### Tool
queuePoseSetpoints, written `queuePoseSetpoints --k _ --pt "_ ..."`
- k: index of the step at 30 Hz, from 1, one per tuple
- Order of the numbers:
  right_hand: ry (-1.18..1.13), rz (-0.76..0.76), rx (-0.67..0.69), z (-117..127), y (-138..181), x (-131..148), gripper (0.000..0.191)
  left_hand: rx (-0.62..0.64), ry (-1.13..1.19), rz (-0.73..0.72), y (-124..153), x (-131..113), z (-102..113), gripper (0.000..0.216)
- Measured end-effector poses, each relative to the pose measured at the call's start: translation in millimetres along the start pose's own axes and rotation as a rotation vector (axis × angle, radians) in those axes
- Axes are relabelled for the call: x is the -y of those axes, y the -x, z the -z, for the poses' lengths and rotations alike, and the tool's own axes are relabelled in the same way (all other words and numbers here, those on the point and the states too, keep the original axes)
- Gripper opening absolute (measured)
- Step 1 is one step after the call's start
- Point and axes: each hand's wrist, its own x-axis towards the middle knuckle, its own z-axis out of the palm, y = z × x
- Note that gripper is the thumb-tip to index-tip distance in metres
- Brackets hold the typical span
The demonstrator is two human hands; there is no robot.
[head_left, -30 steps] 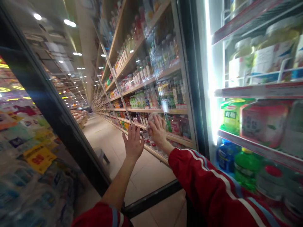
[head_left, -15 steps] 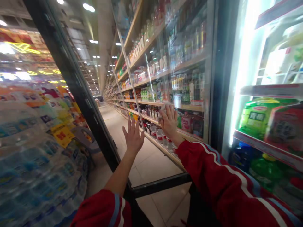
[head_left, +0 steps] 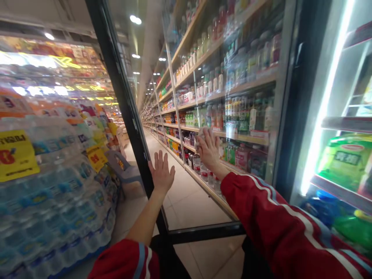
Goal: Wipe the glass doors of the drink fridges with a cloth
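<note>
A glass door with a black frame [head_left: 205, 232] stands in front of me. On its pane, my right hand [head_left: 210, 153] presses a crumpled whitish cloth [head_left: 201, 136], part of which is covered by the fingers. My left hand [head_left: 161, 172] is open, its fingers spread and upright by the pane, close to the left side of the door frame. Whether that palm touches the glass I cannot tell. Nothing is in my left hand. Shelves of bottles [head_left: 200, 168] show in the glass.
To the left, a tall stack of wrapped water bottles [head_left: 52, 217] bears yellow price signs [head_left: 17, 157]. A grey plastic chair [head_left: 124, 170] stands behind it. At right, a lit cooler holds green drink packs [head_left: 345, 161] and large bottles on its shelves [head_left: 338, 186].
The view has turned left, so the door and cooler appear farther right. My right hand keeps the cloth on the glass; my left hand now appears nearer the frame's left side.
</note>
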Motion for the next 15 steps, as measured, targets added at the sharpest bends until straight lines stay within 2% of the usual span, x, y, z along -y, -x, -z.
queuePoseSetpoints --k 5,8,10,15 --pt "-0.105 0.323 0.139 -16.9 22.4 46.6 0.035 -0.003 -0.012 0.017 5.6 9.9 5.8 0.056" --pt "-0.137 0.41 0.194 -22.8 25.8 59.5 0.035 -0.016 -0.018 0.01 6.2 16.6 11.0 0.055" --pt "-0.138 0.384 0.172 -22.7 14.7 58.2 0.034 -0.024 -0.024 0.007 5.2 19.8 14.5 0.055" --pt "-0.129 0.181 0.079 -22.0 -25.0 53.2 0.035 -0.048 -0.036 0.026 1.2 21.9 19.6 0.055"
